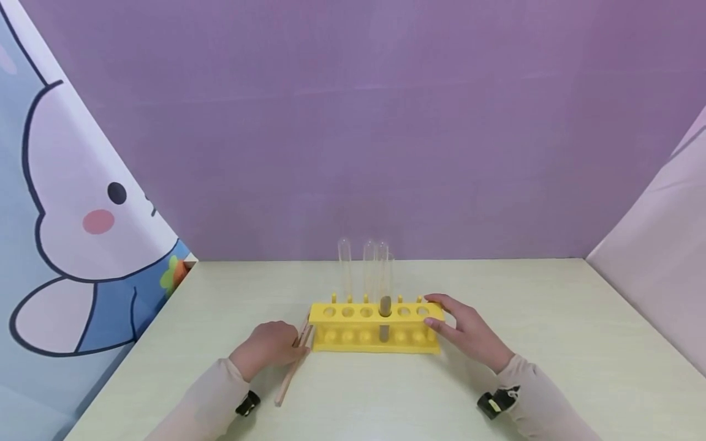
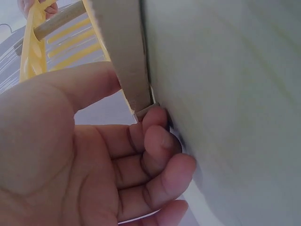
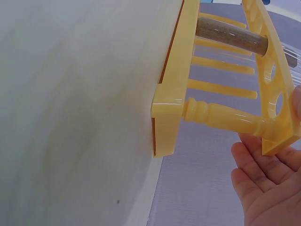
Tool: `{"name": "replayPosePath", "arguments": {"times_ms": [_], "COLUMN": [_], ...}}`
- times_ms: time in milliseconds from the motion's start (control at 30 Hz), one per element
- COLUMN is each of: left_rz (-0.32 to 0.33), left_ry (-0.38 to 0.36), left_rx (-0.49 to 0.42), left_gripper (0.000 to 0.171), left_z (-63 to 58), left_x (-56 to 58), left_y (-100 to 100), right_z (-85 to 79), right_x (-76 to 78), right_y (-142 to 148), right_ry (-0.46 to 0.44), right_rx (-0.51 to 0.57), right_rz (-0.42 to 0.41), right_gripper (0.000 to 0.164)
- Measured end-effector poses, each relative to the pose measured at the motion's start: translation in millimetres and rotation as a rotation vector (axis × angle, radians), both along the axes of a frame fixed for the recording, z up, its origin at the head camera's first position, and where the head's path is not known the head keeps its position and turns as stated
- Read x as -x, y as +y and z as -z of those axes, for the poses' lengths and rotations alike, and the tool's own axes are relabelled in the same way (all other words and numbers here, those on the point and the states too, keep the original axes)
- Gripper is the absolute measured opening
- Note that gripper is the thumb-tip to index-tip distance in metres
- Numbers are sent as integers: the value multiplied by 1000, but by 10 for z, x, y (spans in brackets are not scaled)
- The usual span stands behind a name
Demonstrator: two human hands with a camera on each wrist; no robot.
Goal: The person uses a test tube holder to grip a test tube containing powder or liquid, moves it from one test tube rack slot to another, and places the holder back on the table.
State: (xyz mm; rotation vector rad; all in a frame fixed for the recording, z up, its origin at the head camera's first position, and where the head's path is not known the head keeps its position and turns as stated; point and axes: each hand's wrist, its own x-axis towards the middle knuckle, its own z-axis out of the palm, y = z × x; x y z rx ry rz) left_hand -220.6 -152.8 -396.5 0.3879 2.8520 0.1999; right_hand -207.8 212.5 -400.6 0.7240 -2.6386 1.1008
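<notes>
A yellow test tube rack [image 1: 376, 351] stands on the table. One test tube [image 1: 385, 304] with a grey-brown filling sits in a hole right of the rack's middle. Several clear test tubes [image 1: 344, 257] are upside down along the back. My right hand [image 1: 469, 327] grips the rack's right end, thumb in front and fingers behind the top plate [image 3: 277, 84]. At the left end, my left hand [image 1: 273, 346] pinches a wooden test tube clamp [image 1: 290, 378] lying slantwise close to the table. Thumb and curled fingertips [image 2: 162, 141] meet at the wooden bar [image 2: 127, 52].
The pale table [image 1: 529, 306] reaches back to a purple backdrop [image 1: 353, 135]. A cartoon-printed sheet [image 1: 72, 184] hangs along the left side, and a pale one [image 1: 656, 245] along the right. Yellow pegs [image 1: 400, 299] rise behind the rack.
</notes>
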Motion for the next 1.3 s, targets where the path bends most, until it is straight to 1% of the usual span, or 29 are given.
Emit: {"name": "replayPosePath", "arguments": {"times_ms": [133,333,400,567,767,867,1100,1300], "left_rz": [10,15,21,43,60,57,54,43], "left_ry": [16,65,87,170,220,240,281,367], "left_rx": [-4,-3,-4,12,4,-1,-12,-23], "left_gripper": [35,34,34,33,27,24,17,20], "left_z": [7,-3,-6,-8,-24,-31,-91,-111], "left_x": [0,14,23,50,49,60,69,59], "left_y": [-14,-45,-55,-77,-113,-126,-160,-233], "right_z": [2,-8,-17,-27,-19,-23,-26,-21], "right_x": [5,11,6,3,7,4,8,10], "right_y": [-1,0,3,13,20,20,13,-9], "right_ry": [-5,-3,-7,-18,-26,-22,-7,-6], "right_rx": [-5,-5,-5,-2,1,2,-1,-5], "right_rz": [6,7,8,11,16,15,17,11], "right_gripper": [46,46,46,46,48,48,46,46]}}
